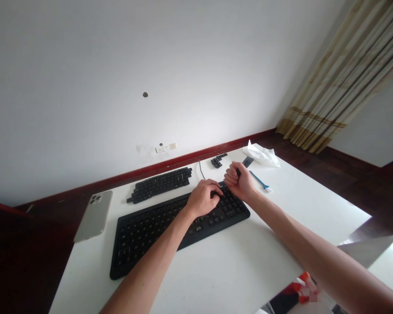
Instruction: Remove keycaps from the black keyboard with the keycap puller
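Observation:
A black keyboard point(157, 231) lies at a slant on the white table, its left part bare of keycaps and its right part bearing keys. Over the right part, my left hand point(201, 198) rests with thumb and index finger curled together; what is between them, if anything, is hidden. My right hand point(240, 181) is closed in a fist just above the keyboard's right end, around a dark handle. A flat dark tool end point(248, 162) shows behind that fist; its kind I cannot make out. Removed keycaps point(162, 185) lie in rows behind the keyboard, with a smaller keycap group point(216, 161) farther right.
A blue-handled brush point(260, 181) lies right of my right hand. Beyond it is a crumpled white tissue or bag point(262, 155). A phone point(94, 216) lies at the table's left edge. The keyboard's cable point(201, 170) runs toward the wall.

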Motion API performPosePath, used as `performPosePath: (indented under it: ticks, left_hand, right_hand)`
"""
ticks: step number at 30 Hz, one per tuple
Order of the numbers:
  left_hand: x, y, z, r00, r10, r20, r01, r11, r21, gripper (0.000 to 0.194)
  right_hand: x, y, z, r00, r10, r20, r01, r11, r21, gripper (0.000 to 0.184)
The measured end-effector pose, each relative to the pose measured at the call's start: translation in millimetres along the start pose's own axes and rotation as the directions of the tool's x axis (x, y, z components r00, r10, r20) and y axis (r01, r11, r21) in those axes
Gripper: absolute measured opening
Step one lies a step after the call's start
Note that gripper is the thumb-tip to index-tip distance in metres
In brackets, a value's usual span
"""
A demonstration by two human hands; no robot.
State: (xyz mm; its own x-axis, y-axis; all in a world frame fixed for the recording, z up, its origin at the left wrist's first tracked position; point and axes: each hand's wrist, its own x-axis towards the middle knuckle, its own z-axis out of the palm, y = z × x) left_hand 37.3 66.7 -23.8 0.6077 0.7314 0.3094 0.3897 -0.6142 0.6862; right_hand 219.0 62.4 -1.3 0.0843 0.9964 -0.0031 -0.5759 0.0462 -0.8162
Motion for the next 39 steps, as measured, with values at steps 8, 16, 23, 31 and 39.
performPosePath:
  ticks: [8, 16, 23, 31, 39]
  left_hand:
    - [1, -1, -0.5, 1.0, -0.008, 0.009, 0.008, 1.0, -0.004, 0.023]
    - [1, -2, 2.3, 0.998, -0.015, -0.064, 0.018, 0.999, 0.046, 0.029]
    - [1, -1, 2.1, 0.999, -0.045, -0.006, 0.046, 0.993, 0.111, 0.035]
    - [-4, -2, 2.1, 0.996, 0.039, 0.082, -0.048, 0.993, 0.111, 0.043]
    - [-7, 5, 6.9, 0.968, 0.056, 0.246, -0.132, 0.943, 0.306, 0.055]
  right_hand:
    - [-5, 18, 4, 0.998, 0.058, -0.006, -0.058, 0.992, -0.115, 0.048]
    - [-11, 16, 8, 0.986, 0.111, 0.124, -0.077, 0.966, -0.247, 0.048]
    - [-26, 19, 10, 0.953, 0.049, 0.299, 0.121, 0.843, -0.524, 0.047]
    - [-38, 33, 10, 0.947, -0.275, 0.168, 0.319, 0.728, -0.607, 0.046]
    - [-39, 32, 10, 0.925, -0.345, 0.162, 0.371, 0.721, -0.585, 0.047]
